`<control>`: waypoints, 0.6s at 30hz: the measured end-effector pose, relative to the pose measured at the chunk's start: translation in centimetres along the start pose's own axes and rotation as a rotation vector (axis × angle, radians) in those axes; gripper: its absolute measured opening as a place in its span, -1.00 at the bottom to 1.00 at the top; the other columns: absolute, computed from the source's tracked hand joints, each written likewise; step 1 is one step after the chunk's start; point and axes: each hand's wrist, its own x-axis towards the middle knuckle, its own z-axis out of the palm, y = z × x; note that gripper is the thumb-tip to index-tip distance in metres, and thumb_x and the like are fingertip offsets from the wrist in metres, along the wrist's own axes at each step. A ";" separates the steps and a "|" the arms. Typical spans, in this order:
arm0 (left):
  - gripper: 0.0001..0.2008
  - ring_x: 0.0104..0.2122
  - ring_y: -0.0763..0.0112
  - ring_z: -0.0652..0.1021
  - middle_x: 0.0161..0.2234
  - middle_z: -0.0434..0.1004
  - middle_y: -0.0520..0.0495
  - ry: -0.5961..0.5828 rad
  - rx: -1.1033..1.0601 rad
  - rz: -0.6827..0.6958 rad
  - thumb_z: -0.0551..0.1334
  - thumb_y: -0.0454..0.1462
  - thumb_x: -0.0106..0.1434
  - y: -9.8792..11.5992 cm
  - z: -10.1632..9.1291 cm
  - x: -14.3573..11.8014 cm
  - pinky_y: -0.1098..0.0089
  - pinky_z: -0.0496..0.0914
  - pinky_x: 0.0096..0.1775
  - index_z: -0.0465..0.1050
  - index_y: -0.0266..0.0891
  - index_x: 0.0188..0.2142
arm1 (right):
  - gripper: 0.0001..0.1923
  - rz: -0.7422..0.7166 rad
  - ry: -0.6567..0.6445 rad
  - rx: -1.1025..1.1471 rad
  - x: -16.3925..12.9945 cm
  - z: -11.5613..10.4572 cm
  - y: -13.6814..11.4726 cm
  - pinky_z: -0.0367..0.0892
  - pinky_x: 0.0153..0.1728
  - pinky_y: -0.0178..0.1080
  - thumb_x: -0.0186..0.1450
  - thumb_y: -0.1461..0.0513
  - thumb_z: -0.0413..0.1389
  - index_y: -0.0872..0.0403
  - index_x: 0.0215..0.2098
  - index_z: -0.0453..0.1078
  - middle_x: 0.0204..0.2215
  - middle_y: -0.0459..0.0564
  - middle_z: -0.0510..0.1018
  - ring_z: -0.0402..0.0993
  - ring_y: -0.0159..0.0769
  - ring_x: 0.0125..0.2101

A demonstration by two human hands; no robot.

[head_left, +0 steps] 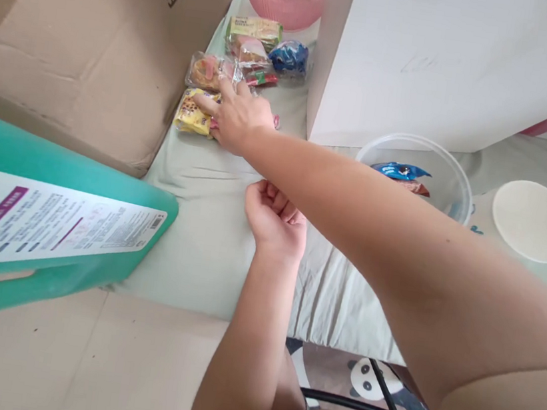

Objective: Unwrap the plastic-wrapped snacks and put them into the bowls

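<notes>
My right hand reaches across to a group of small wrapped snacks, its fingers spread and resting on them. Under and beside its fingertips lie a yellow snack packet and a clear-wrapped pastry. Just beyond are a green and yellow packet, a pinkish clear-wrapped snack, a blue packet and a small red and green packet. A bit of pink wrapper shows beside the hand, mostly hidden by it. Below my right forearm, my left hand is curled closed, with nothing visible in it.
A cardboard box and a green jug stand left. At the back are a pink clear bowl and a white box. Rightward, a clear round tub holds blue and brown packets, beside a white paper tub.
</notes>
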 end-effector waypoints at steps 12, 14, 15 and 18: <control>-0.76 -0.71 0.53 -0.08 -0.64 -0.25 0.18 0.188 -0.197 0.130 0.02 -0.24 0.23 1.5 -1.8 0.5 0.38 -0.10 -0.60 -0.10 -0.13 -0.48 | -0.58 0.039 -0.066 0.181 -11.1 -6.4 -0.4 0.41 0.03 0.03 0.54 0.04 -0.11 -0.06 0.22 0.41 0.09 0.02 0.53 0.52 -0.02 0.04; -0.73 -0.69 0.52 0.02 -0.61 -0.16 0.17 0.187 -0.144 0.231 0.04 -0.13 0.24 1.1 -2.6 1.0 0.40 0.01 -0.56 -0.09 -0.13 -0.44 | -0.59 0.049 -0.015 0.233 -12.5 -6.8 -0.4 0.39 0.04 -0.03 0.56 0.05 -0.12 0.01 0.16 0.43 0.03 0.03 0.53 0.52 -0.09 0.00; -0.70 -0.67 0.51 0.09 -0.59 -0.09 0.16 0.195 -0.122 0.288 0.04 -0.06 0.24 0.9 -3.0 1.2 0.40 0.08 -0.53 -0.07 -0.12 -0.42 | -0.60 0.061 0.005 0.259 -13.4 -6.9 -0.3 0.38 0.05 -0.06 0.56 0.06 -0.12 0.03 0.13 0.45 0.00 0.03 0.54 0.51 -0.12 -0.01; -0.64 -0.60 0.50 0.18 -0.51 0.02 0.12 0.285 -0.099 0.373 0.07 0.05 0.20 0.5 -3.6 1.1 0.40 0.13 -0.48 -0.04 -0.11 -0.38 | -0.71 0.077 0.092 0.371 -17.5 -7.1 0.0 0.36 0.11 -0.10 0.53 0.10 -0.02 0.02 0.04 0.47 -0.08 0.01 0.56 0.49 -0.16 0.01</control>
